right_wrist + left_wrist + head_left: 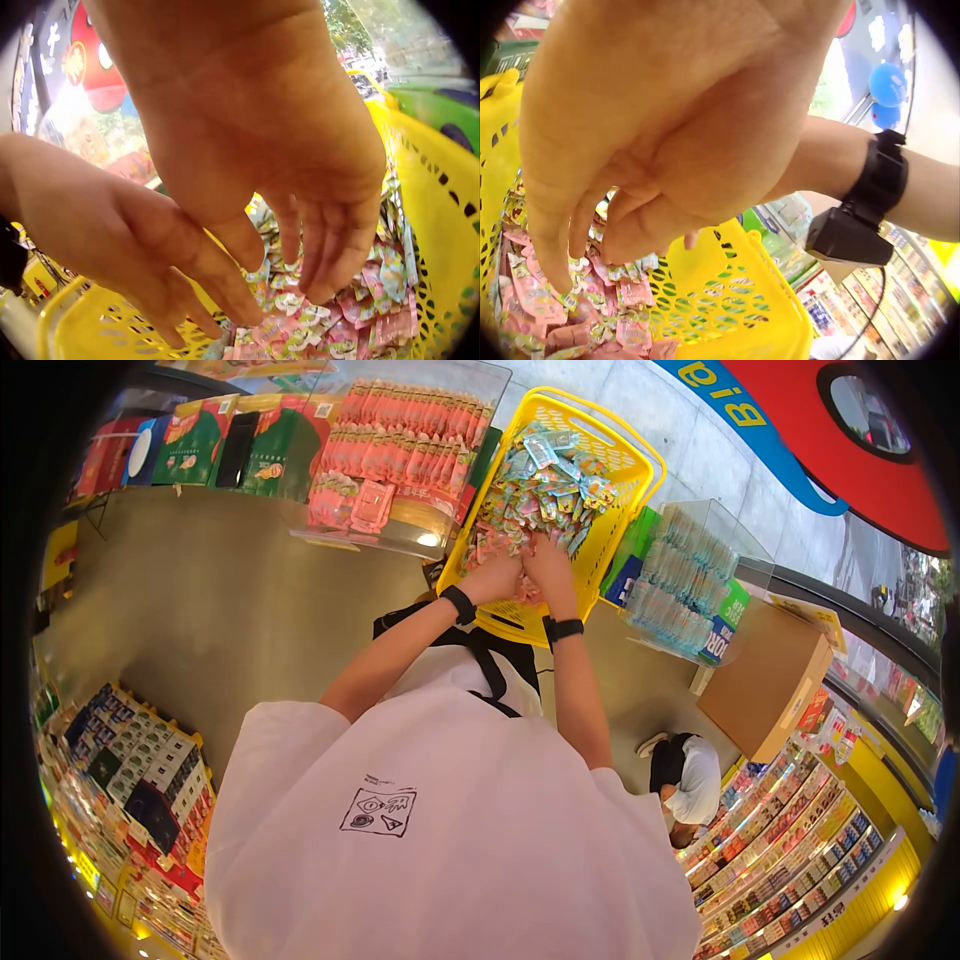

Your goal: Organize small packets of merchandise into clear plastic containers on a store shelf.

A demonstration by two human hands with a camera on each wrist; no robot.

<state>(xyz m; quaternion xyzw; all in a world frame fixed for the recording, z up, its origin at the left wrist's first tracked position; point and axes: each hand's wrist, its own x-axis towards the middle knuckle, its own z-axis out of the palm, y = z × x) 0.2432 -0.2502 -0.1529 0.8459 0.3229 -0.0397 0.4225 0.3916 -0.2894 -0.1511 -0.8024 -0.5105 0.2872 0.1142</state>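
Note:
Small packets, pink (490, 547) toward the near end and blue-green (560, 475) toward the far end, fill part of a yellow basket (612, 545). Both hands reach in at the near end, side by side. The left hand (496, 580) (667, 127) points its slightly bent fingers down onto pink packets (534, 296). Beside it, the right hand (549, 568) (277, 142) hangs with loosely bent fingers, its tips at the packets (352, 311). In the right wrist view neither hand shows a packet gripped; some fingertips are partly hidden.
Left of the basket stands a clear bin of pink packets (400, 450), with green bags (270, 450) beyond. On the right are a clear bin of blue packets (685, 575) and a cardboard box (765, 680). A person (690, 780) is low at the right, near stocked shelves (790, 840).

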